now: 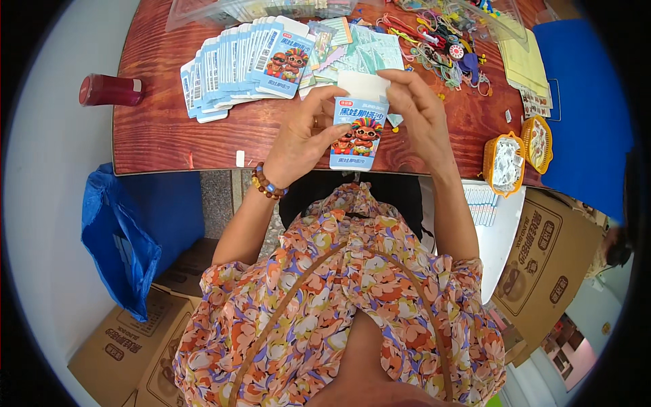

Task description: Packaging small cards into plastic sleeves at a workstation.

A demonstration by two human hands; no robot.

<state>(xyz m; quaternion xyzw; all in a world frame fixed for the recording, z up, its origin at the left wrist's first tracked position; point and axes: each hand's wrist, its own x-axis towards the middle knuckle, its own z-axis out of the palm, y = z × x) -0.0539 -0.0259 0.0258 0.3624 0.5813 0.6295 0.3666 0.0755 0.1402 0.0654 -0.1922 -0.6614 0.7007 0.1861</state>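
In front of my chest, over the table's near edge, is a small blue-and-white printed card box (354,152) with cartoon figures. Its white top flap (359,84) stands up, open. My left hand (305,136) grips the box by its left side, thumb across the front. At the flap's upper right corner, the fingers of my right hand (424,115) pinch the edge. Beyond my left hand a fanned row of matching flat boxes (224,71) lies on the table, one face up (288,57) on its right end. Colourful paper sheets (366,51) lie behind the held box.
Loose coloured bands and trinkets (447,51) cover the far right. Two orange baskets (494,159) with small packets sit at the right edge, near yellow sheets (522,57). A red bottle (112,90) lies at left, above a blue bag (115,237). Cardboard cartons (553,251) flank me.
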